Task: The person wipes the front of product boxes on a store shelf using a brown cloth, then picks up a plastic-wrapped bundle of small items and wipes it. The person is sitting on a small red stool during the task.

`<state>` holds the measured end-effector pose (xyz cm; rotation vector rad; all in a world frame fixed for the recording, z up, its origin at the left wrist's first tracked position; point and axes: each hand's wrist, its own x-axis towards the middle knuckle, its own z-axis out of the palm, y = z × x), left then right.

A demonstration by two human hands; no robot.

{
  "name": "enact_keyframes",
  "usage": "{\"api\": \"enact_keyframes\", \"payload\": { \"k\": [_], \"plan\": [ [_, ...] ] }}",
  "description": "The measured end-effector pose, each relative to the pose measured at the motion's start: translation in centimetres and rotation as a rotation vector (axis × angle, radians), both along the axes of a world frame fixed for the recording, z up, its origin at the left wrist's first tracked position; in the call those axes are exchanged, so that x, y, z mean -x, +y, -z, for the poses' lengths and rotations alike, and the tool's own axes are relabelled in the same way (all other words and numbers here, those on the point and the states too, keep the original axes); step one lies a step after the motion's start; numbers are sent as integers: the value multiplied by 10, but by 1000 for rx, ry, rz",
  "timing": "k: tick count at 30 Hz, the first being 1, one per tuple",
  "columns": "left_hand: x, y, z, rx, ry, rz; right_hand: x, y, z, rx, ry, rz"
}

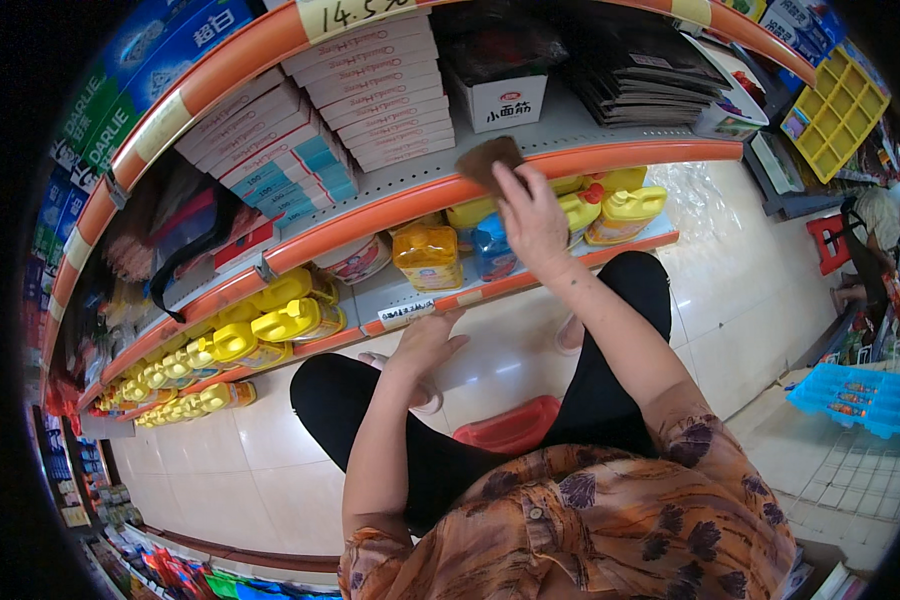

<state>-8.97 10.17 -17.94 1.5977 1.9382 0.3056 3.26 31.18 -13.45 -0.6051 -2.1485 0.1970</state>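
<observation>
My right hand (532,221) holds a brown cloth (487,161) at the orange front edge of the middle shelf (570,159). Below it, on the bottom shelf, stand a blue bottle (495,247), a bottle of amber liquid (426,259) and yellow jugs (630,214). Near the price strip (406,310) on the bottom shelf's edge is my left hand (426,345), fingers loosely extended and thumb apart, with nothing seen in it; whether its fingertips touch the edge I cannot tell.
Stacked white boxes (390,97), a carton (506,101) and dark flat packages (637,75) fill the middle shelf. Yellow jugs (232,343) line the lower left. A red stool (510,427) is between my legs. At right are a blue tray (862,401) and another person (874,225).
</observation>
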Motion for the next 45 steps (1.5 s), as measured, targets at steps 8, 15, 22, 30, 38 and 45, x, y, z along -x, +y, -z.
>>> {"api": "enact_keyframes", "payload": {
  "k": [8, 15, 22, 30, 38, 45],
  "plan": [
    [0, 5, -7, 90, -17, -34, 14, -68, 24, 73, -274, -541],
    [3, -2, 22, -139, -23, -51, 105, -106, -26, -331, -79, -547],
    [1, 0, -1, 48, -20, -46, 90, -61, -16, -496, -278, -359],
    [-6, 0, -2, 57, 4, -8, -28, 28, -17, -455, -288, -56],
    [-3, -2, 5, 67, -8, -21, -79, 67, -27, -24, 11, 149],
    [-7, 4, -3, 70, 6, -13, -48, 30, 7, 30, -192, 0]
  ]
}}
